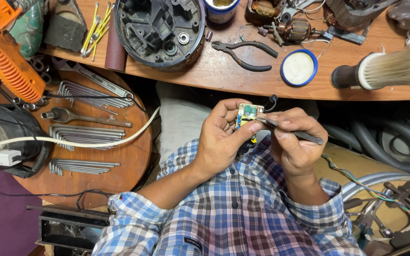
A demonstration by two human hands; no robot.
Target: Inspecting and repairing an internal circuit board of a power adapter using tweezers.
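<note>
The left hand (221,137) pinches a small green circuit board (248,114) by its edges above the lap, below the bench (224,76), while the right hand (295,140) grips a thin dark tool (293,132) touching it (light, stiff, likely fragile, best held edgewise).

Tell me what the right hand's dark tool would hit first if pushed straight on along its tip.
The right hand aims its dark tool up-left; its tip looks already at the small green circuit board held by the left hand.
</note>
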